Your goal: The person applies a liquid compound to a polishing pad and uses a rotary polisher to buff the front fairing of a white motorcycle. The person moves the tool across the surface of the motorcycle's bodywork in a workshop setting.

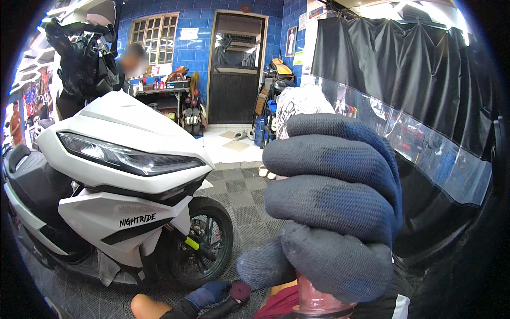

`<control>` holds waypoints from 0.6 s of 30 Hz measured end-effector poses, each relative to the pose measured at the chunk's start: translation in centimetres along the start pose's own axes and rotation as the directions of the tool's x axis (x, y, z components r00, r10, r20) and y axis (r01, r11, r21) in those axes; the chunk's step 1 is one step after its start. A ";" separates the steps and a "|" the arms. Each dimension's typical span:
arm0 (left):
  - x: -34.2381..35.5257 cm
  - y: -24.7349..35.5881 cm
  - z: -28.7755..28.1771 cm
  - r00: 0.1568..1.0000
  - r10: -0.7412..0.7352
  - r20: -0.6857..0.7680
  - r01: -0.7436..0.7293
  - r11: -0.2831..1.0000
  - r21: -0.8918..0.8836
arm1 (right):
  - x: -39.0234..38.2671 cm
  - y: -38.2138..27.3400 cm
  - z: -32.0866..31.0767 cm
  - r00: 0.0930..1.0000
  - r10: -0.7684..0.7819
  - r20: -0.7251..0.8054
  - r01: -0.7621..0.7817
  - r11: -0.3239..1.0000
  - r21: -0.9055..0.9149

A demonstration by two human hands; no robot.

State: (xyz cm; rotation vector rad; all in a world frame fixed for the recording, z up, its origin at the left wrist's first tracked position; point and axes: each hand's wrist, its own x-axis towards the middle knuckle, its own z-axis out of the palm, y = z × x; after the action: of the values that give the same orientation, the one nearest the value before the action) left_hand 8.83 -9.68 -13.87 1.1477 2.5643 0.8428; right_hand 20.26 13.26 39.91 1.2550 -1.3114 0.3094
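One pinkish see-through cylinder [319,294] jutted below the gloved right hand [332,207], which curled round it; probably light, stiff and slippery, best held around its side. Whether the left hand [211,294] gripped the maroon-ended dark bar [240,292] was unclear. Leftward stood a white scooter [125,135].

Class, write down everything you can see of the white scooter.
The white scooter stands at the left, its front angled rightward and its front wheel on the grey patterned floor. Smooth, plastic-looking white panels frame a long, clear-covered headlight. The lower side panel has black lettering and a black stripe. The handlebar area and seat look dark; a lime-yellow sleeve shows beside the wheel.
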 end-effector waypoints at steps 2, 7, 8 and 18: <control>1.0 5.0 -5.4 0.991 0.103 -0.080 -0.105 0.994 -0.011 | -0.4 -0.1 -0.1 1.000 0.000 0.020 0.000 1.000 0.020; -0.4 18.6 -17.9 0.864 0.147 -0.482 -0.213 0.974 -0.083 | -4.1 0.7 1.7 0.999 -0.032 0.015 0.028 0.967 0.254; -0.5 21.0 -19.8 0.844 0.126 -0.521 -0.238 0.959 -0.155 | -5.0 0.6 1.9 0.999 -0.013 0.048 -0.001 0.955 0.295; 0.0 31.4 -26.1 0.734 0.270 -0.623 -0.373 0.927 -0.037 | -16.2 -0.4 1.2 0.650 0.355 0.671 -0.496 0.868 0.021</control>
State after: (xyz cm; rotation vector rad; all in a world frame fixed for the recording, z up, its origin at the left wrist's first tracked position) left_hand 17.66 -3.77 25.56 1.4900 2.7142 1.7289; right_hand 14.69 19.47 25.90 1.2538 -2.2573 0.3613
